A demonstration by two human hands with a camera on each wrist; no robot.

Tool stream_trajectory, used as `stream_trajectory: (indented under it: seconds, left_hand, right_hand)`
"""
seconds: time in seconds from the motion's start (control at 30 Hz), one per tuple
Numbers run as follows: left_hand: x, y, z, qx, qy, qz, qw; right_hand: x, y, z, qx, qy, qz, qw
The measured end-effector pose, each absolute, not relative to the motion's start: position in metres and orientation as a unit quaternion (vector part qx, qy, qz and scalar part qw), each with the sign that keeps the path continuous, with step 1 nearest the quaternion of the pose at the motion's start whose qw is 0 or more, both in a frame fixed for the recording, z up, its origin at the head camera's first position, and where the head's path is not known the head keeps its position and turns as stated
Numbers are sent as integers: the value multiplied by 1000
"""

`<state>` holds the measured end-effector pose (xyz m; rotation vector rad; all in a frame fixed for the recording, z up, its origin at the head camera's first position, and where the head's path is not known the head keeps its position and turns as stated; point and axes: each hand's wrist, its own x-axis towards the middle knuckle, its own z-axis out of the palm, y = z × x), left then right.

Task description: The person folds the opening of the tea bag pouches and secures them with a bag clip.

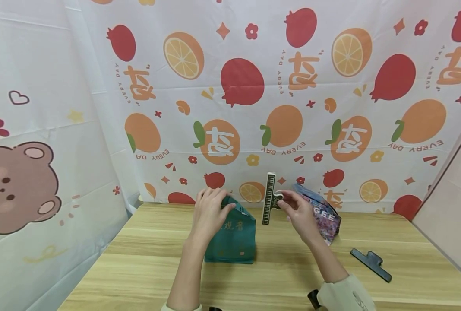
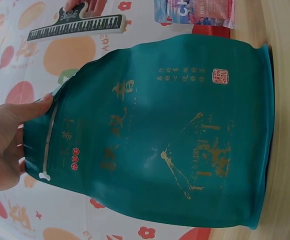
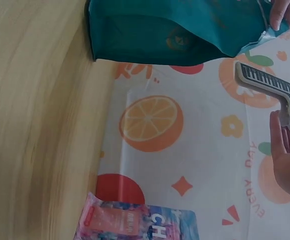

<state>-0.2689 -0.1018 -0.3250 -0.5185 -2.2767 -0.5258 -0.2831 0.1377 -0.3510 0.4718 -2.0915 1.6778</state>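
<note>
A teal tea bag [image 1: 232,242] with gold lettering stands upright on the wooden table. My left hand [image 1: 210,214] pinches its top edge between thumb and fingers, seen closely in the left wrist view, where the bag [image 2: 160,135] fills the middle. To the right of the bag, my right hand [image 1: 301,214] holds a bag clip [image 1: 268,198] with a piano-key pattern by its handle, in the air and apart from the bag. In the right wrist view the clip [image 3: 270,82] lies near the bag's top corner.
Behind my right hand stands a colourful blue and pink pouch [image 1: 325,216]. A dark clip [image 1: 371,264] lies on the table [image 1: 145,259] at the right. A fruit-printed cloth [image 1: 242,82] hangs behind the table.
</note>
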Motion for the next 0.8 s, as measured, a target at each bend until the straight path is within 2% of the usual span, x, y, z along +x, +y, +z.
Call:
stream_trajectory:
  seconds: [0.43,0.8]
  left_hand:
    - [-270,-101,-326,-203,-884,-201,371]
    - [-269,-100,-326,-206,-881,-202,375]
  right_hand:
    - [-299,121,-353,196,-718,615,260]
    - [-308,118,-347,203,-714,629,230]
